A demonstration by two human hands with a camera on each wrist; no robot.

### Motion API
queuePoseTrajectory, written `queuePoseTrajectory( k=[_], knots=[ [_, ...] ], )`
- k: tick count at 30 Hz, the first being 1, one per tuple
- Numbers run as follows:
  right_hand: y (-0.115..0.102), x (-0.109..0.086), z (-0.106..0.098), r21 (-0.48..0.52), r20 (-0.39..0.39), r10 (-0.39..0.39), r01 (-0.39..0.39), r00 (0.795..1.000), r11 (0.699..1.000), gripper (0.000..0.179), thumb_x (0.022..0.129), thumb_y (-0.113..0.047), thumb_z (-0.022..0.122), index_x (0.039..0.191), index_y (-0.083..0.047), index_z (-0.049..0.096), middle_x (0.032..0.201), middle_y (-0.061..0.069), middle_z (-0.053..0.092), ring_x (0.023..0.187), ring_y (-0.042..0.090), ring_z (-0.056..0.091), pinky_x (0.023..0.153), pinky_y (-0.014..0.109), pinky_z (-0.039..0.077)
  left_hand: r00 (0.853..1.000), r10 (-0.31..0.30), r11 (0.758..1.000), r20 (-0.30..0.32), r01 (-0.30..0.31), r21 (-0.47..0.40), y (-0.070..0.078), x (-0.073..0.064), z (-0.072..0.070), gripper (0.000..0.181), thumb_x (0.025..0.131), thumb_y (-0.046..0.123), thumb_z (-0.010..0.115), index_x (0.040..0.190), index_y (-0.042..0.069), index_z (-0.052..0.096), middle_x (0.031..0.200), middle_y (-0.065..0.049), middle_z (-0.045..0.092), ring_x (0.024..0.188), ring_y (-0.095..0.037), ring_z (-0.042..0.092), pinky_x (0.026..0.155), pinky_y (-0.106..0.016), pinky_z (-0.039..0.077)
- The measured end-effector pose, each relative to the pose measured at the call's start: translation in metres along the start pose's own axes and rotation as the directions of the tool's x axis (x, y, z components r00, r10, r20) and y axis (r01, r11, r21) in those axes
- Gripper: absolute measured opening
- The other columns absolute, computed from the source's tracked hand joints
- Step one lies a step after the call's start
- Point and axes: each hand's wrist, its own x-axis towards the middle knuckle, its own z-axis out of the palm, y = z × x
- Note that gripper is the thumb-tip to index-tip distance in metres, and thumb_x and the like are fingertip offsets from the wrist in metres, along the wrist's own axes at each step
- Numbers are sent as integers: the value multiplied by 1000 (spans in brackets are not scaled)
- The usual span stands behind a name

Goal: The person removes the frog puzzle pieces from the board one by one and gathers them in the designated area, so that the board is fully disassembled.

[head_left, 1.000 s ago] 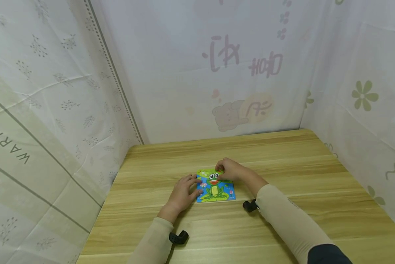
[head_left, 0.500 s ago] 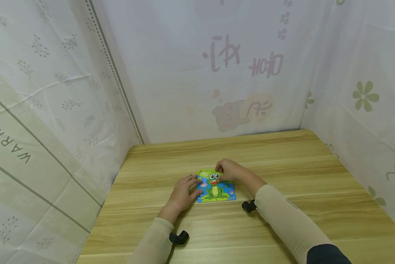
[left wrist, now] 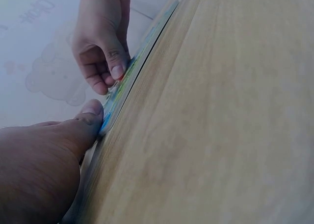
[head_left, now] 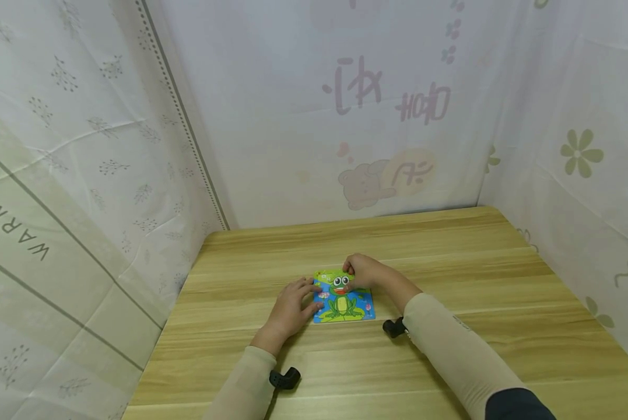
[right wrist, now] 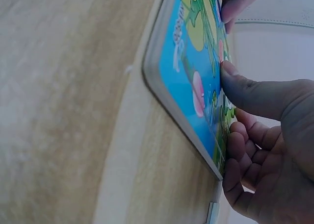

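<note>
Frog board [head_left: 342, 304], short of tabletop [head_left: 272, 251] far edge | likely light, stiff; grasp sides | your left hand [head_left: 290, 306] touches loosely, right hand [head_left: 368, 272] grips

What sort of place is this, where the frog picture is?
Maybe a curtained-off table corner in a room, though the room itself is hidden. Pale printed cloth hangs at the back and sides of a wood-look table, where a square frog board lies.
</note>
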Motion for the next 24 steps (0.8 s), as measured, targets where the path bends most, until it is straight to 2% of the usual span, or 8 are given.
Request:
queuePoseTrajectory(
  k=[8, 16, 24],
  knots=[
    [1, 1, 1, -15, -14, 4, -4, 1000, 1000, 47, 84, -22, 92, 120, -7, 65, 108, 1, 62, 99, 19, 59, 95, 38, 54, 1000, 0, 1000, 7, 0, -3, 0, 0, -1, 40, 99, 38, 74, 133, 18, 69, 158, -11, 51, 148, -37, 41, 118, -66, 33],
    [6, 1, 1, 39, -34, -7, 8, 999, 999, 44, 84, -19, 91, 117, -9, 64, 105, 2, 60, 95, 19, 57, 87, 34, 53, 1000, -3, 1000, 8, 3, 1, 0, -1, -1, 40, 100, 38, 73, 134, 19, 69, 158, -10, 51, 148, -36, 41, 119, -65, 33],
    [7, -2, -1, 106, -56, -64, 70, 996, 992, 28, 91, -3, 82, 112, -6, 64, 95, 6, 61, 85, 19, 57, 76, 33, 52, 1000, -7, 1000, 10, 7, 12, 0, 0, -1, 40, 100, 38, 73, 134, 19, 69, 158, -10, 51, 148, -35, 41, 119, -65, 33]
  ],
)
